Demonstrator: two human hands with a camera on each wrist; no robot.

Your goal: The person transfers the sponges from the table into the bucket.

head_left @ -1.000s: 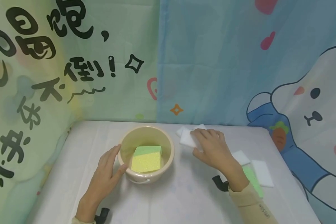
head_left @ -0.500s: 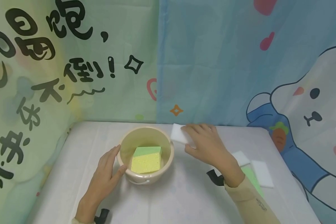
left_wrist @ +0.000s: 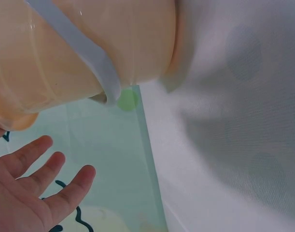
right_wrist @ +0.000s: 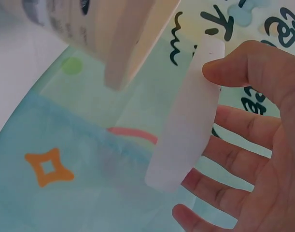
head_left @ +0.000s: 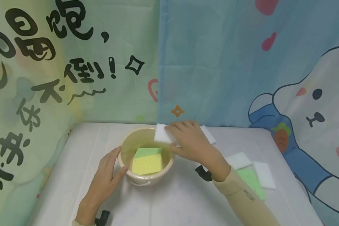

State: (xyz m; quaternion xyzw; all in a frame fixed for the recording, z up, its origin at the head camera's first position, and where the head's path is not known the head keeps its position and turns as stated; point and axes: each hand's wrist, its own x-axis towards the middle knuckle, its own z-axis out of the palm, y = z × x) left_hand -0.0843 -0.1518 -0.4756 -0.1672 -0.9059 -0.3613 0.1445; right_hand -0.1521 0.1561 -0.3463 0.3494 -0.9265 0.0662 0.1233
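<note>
**White block (head_left: 163, 134) held at the bucket (head_left: 147, 178)**

Right hand (head_left: 194, 141) pinches the block; left hand (head_left: 108, 175), fingers spread, touches the bucket between them. A slipping pinch might drop the block outside; knocking the bucket might tip it.

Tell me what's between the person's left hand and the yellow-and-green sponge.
The wall of the cream bucket. The head view shows it: the left hand is at its outer side, the yellow-and-green sponge inside.
</note>
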